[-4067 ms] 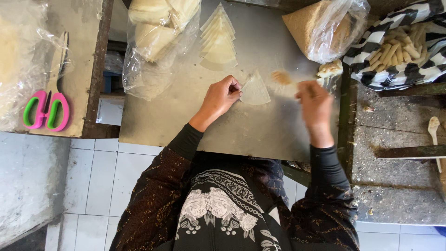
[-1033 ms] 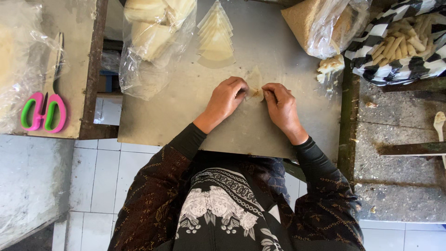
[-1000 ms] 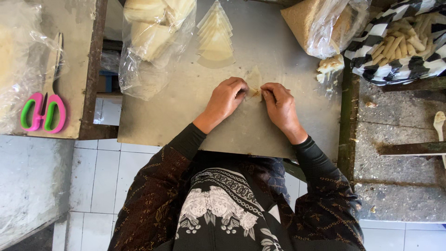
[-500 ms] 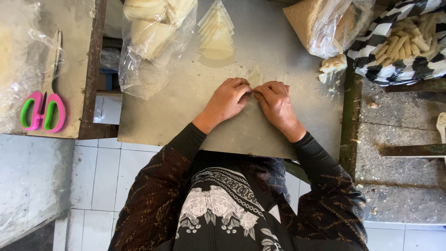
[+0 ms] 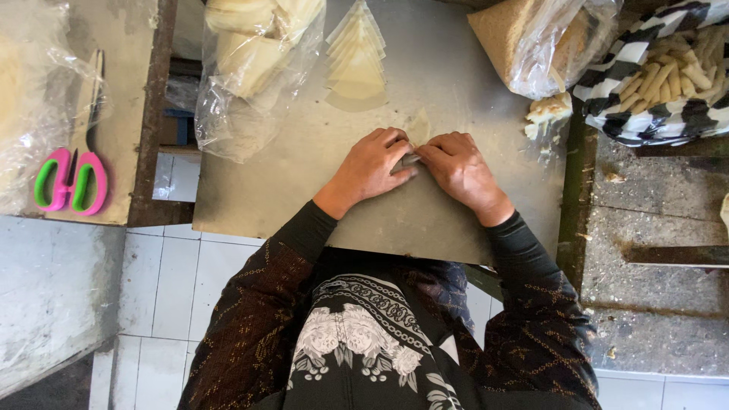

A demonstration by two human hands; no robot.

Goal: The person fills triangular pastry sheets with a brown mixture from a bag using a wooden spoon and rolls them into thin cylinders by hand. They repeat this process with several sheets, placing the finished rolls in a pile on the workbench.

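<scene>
The left hand [image 5: 372, 163] and right hand [image 5: 459, 168] meet fingertip to fingertip at the middle of the tabletop [image 5: 425, 220], both curled and pinching a small pale wrapper [image 5: 416, 130] between them; most of the wrapper is hidden under the fingers, with only a thin corner showing just beyond them, flat on the metal; dark patterned sleeves [image 5: 524, 258] run back from both wrists toward the body; just beyond the hands, near the far edge, lies a fanned stack of triangular wrappers [image 5: 357, 64]; to its left a clear plastic bag [image 5: 250, 68] holds pale folded sheets and spills over the tabletop's left edge; to the right a second clear bag [image 5: 547, 38] holds something tan and grainy, and a small pale lump [image 5: 548, 110] sits beside it; further right, off the tabletop, a black-and-white cloth [image 5: 645, 106] carries finished pale rolls [image 5: 676, 68]; far left, on a separate surface, pink-and-green scissors [image 5: 70, 178] lie beside more clear plastic.
</scene>
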